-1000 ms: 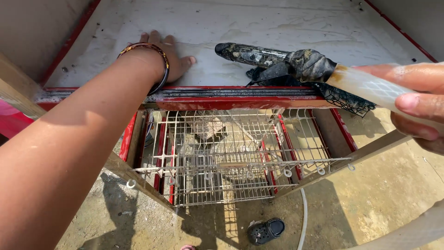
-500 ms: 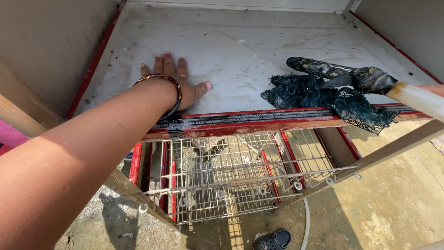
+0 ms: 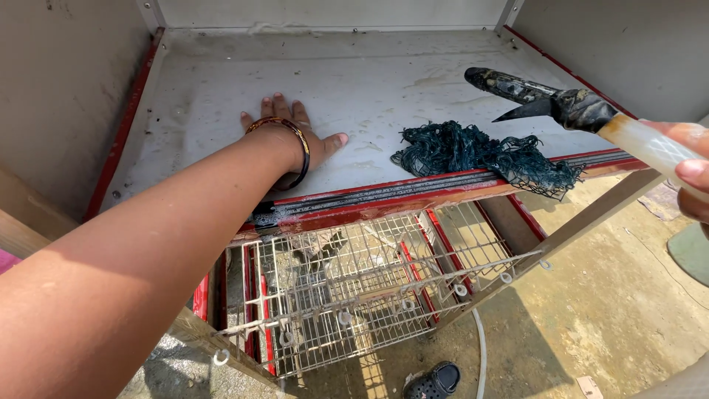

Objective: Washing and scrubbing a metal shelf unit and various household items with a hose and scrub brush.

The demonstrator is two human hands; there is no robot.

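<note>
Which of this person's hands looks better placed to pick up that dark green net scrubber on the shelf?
Probably the left hand. It lies flat and empty on the wet shelf, beside the net scrubber. The right hand is at the frame edge, busy gripping the hose.

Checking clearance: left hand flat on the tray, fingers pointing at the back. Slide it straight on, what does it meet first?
The left hand points up the wet grey tray floor. Nothing lies ahead of it, so it would probably meet the rear wall first. The dark net lies off to its right, clear of that line.
</note>
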